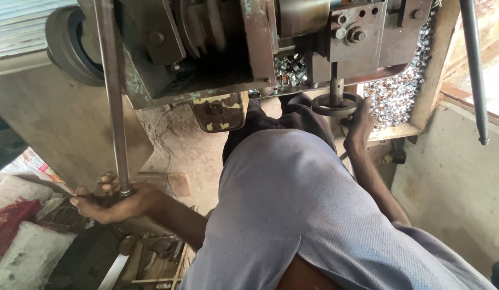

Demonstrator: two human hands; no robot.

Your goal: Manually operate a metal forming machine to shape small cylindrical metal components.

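Long steel rod (114,102), running from the far top of the view down to the near left, where its lower end rests in the left hand (112,201); the palm is turned up beneath the rod's foot and the fingers (107,180) are loosely curled about it, not clenched. Small dark handwheel (335,104), mounted on a short vertical spindle under the machine, with the right hand (361,124) against its right rim; whether those fingers are closed on the rim or only pressed to it cannot be told, since the back of the hand hides them. Above both, a rusted, grease-stained press-like machine (244,43) with bolted plates. Behind it, at far right, a wooden tray (429,80) heaped with small shiny metal rings (394,91). At far left, a black rubber wheel (66,45). At near left, sacks (23,236) and scrap on the floor. The person's grey-clad knee (292,204) fills the centre. Probable hazards: the loose, open-palmed hold could let the rod slip off the hand; the right hand lies close to the machine's moving parts and could be pinched if the wheel turns suddenly.
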